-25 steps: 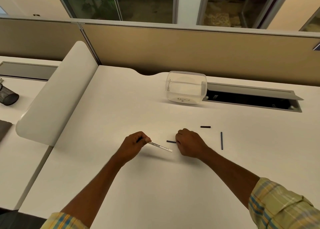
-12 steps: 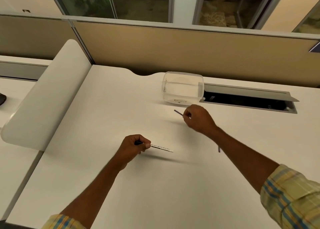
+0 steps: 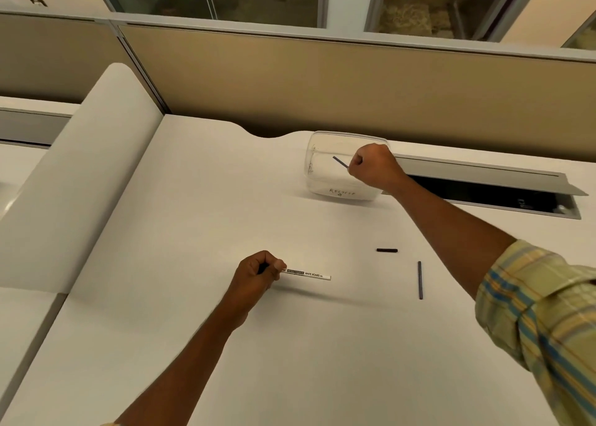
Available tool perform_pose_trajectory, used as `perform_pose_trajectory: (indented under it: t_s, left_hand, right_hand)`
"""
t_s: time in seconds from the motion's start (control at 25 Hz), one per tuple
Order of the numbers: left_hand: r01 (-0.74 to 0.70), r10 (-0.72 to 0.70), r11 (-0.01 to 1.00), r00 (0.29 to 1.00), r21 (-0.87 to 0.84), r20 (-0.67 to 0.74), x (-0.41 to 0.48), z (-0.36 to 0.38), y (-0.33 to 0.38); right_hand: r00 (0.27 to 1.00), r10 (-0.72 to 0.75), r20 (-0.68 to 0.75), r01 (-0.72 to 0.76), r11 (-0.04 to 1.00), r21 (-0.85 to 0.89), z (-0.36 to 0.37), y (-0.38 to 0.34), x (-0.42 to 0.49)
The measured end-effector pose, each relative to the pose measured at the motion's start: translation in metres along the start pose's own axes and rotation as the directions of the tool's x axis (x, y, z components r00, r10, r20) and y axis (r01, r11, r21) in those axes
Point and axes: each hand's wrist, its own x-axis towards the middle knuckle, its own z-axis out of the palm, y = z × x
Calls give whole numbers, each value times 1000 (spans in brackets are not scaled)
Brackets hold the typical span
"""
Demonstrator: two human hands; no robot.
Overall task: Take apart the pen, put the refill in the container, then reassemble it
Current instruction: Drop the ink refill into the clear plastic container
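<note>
My right hand (image 3: 374,167) pinches the refill (image 3: 340,161) at its near end, the free end angled over the open container (image 3: 342,193) by the worktop's far edge. I judge the refill light, thin and stiff: hold it near one end, with light pressure. My left hand (image 3: 258,272) is clenched on the pen barrel (image 3: 308,274) near the worktop's middle, the white end projecting right. A short black piece (image 3: 387,250) and a longer dark rod (image 3: 420,279) lie loose on the worktop, well apart from both hands
</note>
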Motion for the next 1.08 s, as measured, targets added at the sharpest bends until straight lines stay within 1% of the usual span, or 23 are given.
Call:
perform_pose_trajectory:
  t_s: [0.12,0.24,0.36,0.48,0.56,0.64,0.76,0.88,1.08]
  left_hand:
    - [5,-3,999,999,-41,48,4,1,-1]
    - [33,-28,998,995,-51,94,11,1,-3]
    - [39,-36,999,997,-38,68,17,1,-5]
    - [43,-41,999,998,-33,46,23,0,-8]
    - [51,-50,998,998,-32,35,24,0,-11]
    - [42,-42,999,999,-30,5,24,3,-12]
    - [10,-12,999,998,-35,-63,20,6,-12]
    - [5,-12,998,994,-56,-110,13,5,-11]
    - [8,-13,999,994,-39,-110,-7,7,-8]
  right_hand:
    - [999,15,51,-11,997,-74,10,-2,23]
    - [995,-6,99,23,986,-167,25,0,38]
    - [992,-37,117,63,972,-228,37,6,46]
    - [991,-50,122,79,967,-244,43,9,51]
    - [991,-45,124,73,971,-228,44,10,53]
    - [995,-35,96,52,980,-190,41,10,53]
    - [1000,-25,-18,23,996,-82,28,12,51]
    - [993,-45,-112,46,999,4,6,17,38]
    - [974,7,-228,26,990,142,-27,37,-11]
